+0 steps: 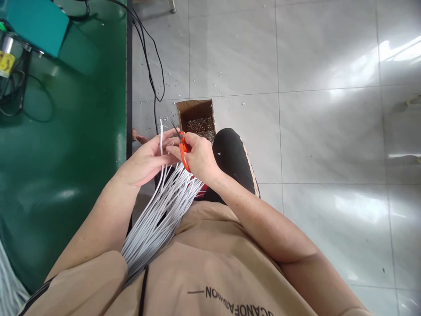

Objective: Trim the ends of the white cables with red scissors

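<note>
A bundle of thin white cables (164, 215) lies across my lap and under my left arm. My left hand (149, 158) is closed on one white cable (161, 140), whose end points up past the fingers. Beside it, my right hand (200, 156) grips scissors (184, 156) with orange handles and dark, narrow blades. The blade tips point up and left, close to the left fingers and apart from the cable's end. Some fingers of both hands overlap, so part of the cable is hidden.
Below my hands a cardboard box (196, 107) on the tiled floor (329, 136) holds small scraps, with more scattered around it. To the left runs a green-topped table (82, 166) with a teal device (36, 24). Black cords (149, 66) hang over its edge.
</note>
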The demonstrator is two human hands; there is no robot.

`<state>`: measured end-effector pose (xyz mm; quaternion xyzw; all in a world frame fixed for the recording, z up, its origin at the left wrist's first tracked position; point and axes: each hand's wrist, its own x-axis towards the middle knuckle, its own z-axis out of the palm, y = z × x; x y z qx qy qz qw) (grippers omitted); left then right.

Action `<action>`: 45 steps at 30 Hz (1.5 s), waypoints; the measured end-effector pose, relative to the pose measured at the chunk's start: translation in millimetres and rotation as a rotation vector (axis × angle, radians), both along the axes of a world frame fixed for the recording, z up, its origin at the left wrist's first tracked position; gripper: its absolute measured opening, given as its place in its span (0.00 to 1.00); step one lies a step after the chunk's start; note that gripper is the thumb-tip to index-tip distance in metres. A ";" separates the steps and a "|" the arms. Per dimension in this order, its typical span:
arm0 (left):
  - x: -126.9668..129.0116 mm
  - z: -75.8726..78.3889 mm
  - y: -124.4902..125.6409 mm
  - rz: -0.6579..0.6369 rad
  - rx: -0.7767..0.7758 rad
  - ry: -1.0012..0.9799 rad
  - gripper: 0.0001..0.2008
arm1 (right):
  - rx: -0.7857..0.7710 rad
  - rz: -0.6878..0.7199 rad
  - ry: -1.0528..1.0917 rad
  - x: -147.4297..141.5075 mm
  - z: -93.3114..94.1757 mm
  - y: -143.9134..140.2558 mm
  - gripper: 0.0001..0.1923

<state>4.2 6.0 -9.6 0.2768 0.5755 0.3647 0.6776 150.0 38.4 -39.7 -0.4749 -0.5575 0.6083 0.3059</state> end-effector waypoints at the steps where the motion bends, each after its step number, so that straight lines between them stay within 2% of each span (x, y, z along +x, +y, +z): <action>1: -1.0 -1.5 0.0 0.007 0.008 0.027 0.30 | -0.025 0.006 0.004 0.4 -0.9 0.2 0.16; 7: -7.8 -9.1 0.5 0.029 0.055 0.280 0.21 | -0.358 -0.076 0.263 5.5 0.1 -1.5 0.19; 10: -8.1 -8.4 0.7 0.029 0.040 0.299 0.21 | -0.389 -0.083 0.301 10.0 1.6 -1.4 0.23; 12: -7.9 -7.5 0.4 0.021 0.021 0.291 0.22 | -0.341 -0.089 0.225 14.8 -0.9 -0.8 0.23; 14: -8.0 -7.0 -0.2 -0.002 -0.007 0.283 0.19 | -0.257 -0.049 0.054 20.1 -5.9 -1.3 0.22; 18: -7.1 -6.6 -1.0 -0.038 0.006 0.304 0.12 | 0.106 0.148 -0.426 26.2 -16.3 -6.8 0.19; 21: -4.4 -5.2 -0.7 -0.042 0.040 0.360 0.10 | 0.278 0.240 -0.611 25.7 -19.5 -10.9 0.17; 29: -1.7 -12.5 -2.8 -0.007 0.143 0.578 0.14 | 0.431 0.344 -0.761 25.1 -9.8 -7.6 0.16; 34: -1.8 -13.5 -4.0 -0.027 0.182 0.652 0.13 | 0.457 0.394 -0.822 27.0 -7.7 -6.4 0.15; 45: -0.5 -8.5 -4.7 -0.143 0.232 0.841 0.08 | 0.549 0.356 -0.821 29.4 -19.3 -6.6 0.17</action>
